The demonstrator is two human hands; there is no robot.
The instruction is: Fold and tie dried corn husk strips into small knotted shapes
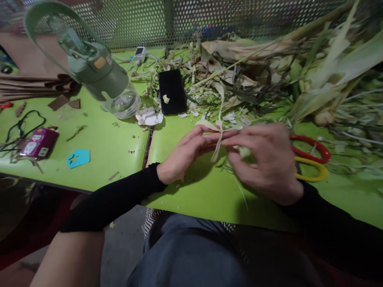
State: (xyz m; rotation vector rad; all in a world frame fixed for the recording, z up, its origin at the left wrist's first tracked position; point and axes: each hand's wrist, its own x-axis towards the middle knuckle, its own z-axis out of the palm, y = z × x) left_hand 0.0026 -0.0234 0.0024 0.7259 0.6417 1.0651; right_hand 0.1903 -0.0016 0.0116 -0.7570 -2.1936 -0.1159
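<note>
My left hand (187, 153) and my right hand (265, 159) meet above the green table (191, 191), both in black sleeves. Between their fingertips they pinch a pale dried leaf strip (218, 141) that is bent and hangs down a little. The left fingers grip it from the left, the right fingers curl around it from the right. Right hand is slightly blurred. Just behind the right hand lie scissors with red and yellow handles (312, 157).
A heap of dried leaves and husks (278, 75) covers the back right. A black phone (172, 91), crumpled white paper (149, 116), a green-topped water bottle (98, 67), a purple device with cables (37, 144) and a blue tag (78, 158) lie left. Perforated metal screen behind.
</note>
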